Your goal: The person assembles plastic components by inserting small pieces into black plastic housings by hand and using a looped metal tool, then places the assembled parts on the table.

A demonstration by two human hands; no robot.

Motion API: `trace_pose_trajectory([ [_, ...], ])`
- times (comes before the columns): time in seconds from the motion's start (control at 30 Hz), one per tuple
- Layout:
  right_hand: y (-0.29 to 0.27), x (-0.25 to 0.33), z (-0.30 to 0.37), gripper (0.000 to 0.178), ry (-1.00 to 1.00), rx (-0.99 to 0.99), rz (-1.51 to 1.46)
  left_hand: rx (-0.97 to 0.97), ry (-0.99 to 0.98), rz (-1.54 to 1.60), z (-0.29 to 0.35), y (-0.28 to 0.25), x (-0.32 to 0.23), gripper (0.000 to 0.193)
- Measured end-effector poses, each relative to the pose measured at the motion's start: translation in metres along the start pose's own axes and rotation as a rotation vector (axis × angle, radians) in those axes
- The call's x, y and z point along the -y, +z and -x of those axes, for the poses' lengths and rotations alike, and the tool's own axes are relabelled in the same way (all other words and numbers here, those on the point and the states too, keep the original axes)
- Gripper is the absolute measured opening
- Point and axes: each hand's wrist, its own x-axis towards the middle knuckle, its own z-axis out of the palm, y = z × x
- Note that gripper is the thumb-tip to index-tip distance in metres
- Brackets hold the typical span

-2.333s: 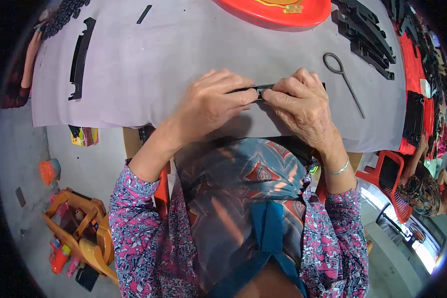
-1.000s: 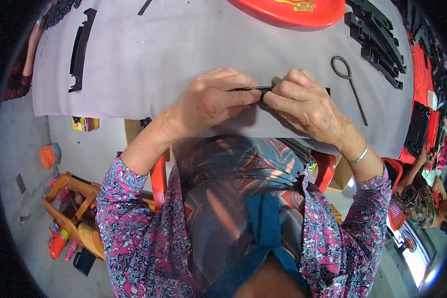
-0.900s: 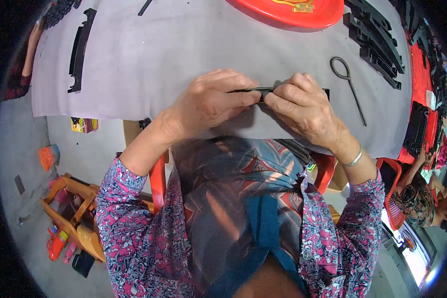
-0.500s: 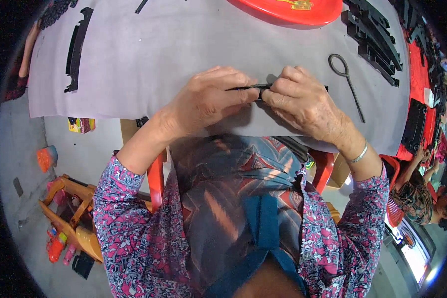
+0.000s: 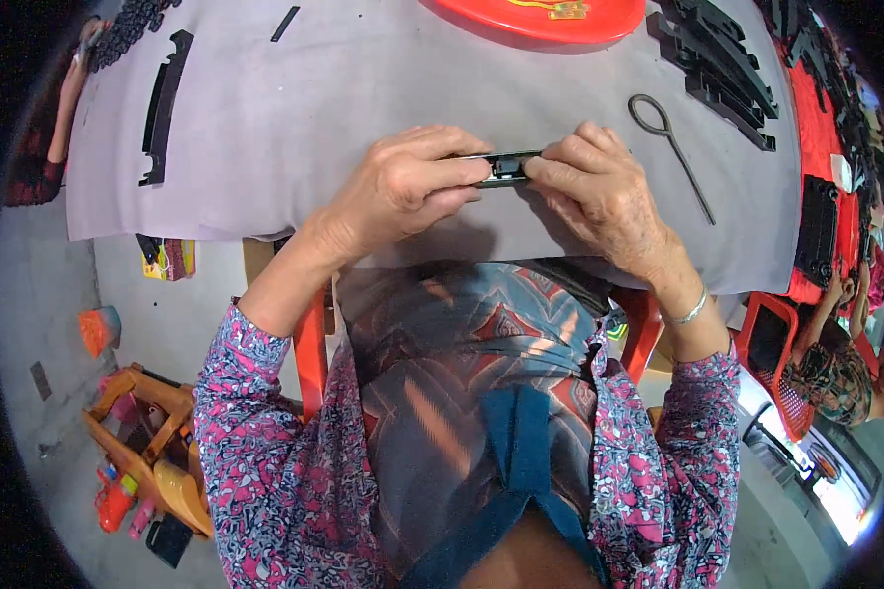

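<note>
Between my hands, just above the cloth-covered table, is a narrow black plastic part point(image 5: 508, 168) with an open channel facing up. My left hand point(image 5: 403, 182) pinches its left end, thumb and fingers closed along the edges. At the other end my right hand point(image 5: 596, 191) grips it, its thumb and fingertip pressing near the middle. Much of the part is hidden under my fingers. To the right of my right hand lies a dark metal rod with a looped end point(image 5: 670, 147).
A red tray point(image 5: 545, 31) with small yellow pieces stands at the far edge. Several long black parts point(image 5: 712, 74) are piled at the far right, and a similar black strip point(image 5: 165, 108) lies at the left. A co-worker's arm point(image 5: 69, 108) reaches in at the far left.
The black part has turned so its open channel now shows between my fingers. Both hands remain on it, and the whole view has shifted slightly.
</note>
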Motion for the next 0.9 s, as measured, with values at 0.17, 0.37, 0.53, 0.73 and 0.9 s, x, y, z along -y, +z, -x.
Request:
trace_pose_trajectory([
  [0.17, 0.001, 0.0, 0.01, 0.022, 0.096, -0.087, -0.061, -0.01, -0.005, -0.02, -0.002, 0.0, -0.001, 0.024],
  [0.37, -0.004, 0.001, 0.012, 0.021, 0.163, -0.17, -0.103, -0.074, -0.02, 0.04, -0.004, 0.0, -0.005, 0.019],
  [0.53, -0.005, 0.004, 0.01, 0.019, 0.145, -0.163, -0.082, -0.078, -0.037, 0.051, -0.004, -0.001, -0.005, 0.02],
  [0.73, -0.001, 0.006, 0.0, 0.017, 0.122, -0.128, -0.023, -0.14, -0.136, 0.184, -0.008, -0.002, -0.015, 0.022],
  [0.9, 0.007, 0.004, -0.001, 0.016, 0.023, -0.092, 0.055, -0.059, 0.018, -0.094, -0.005, -0.006, -0.009, 0.023],
])
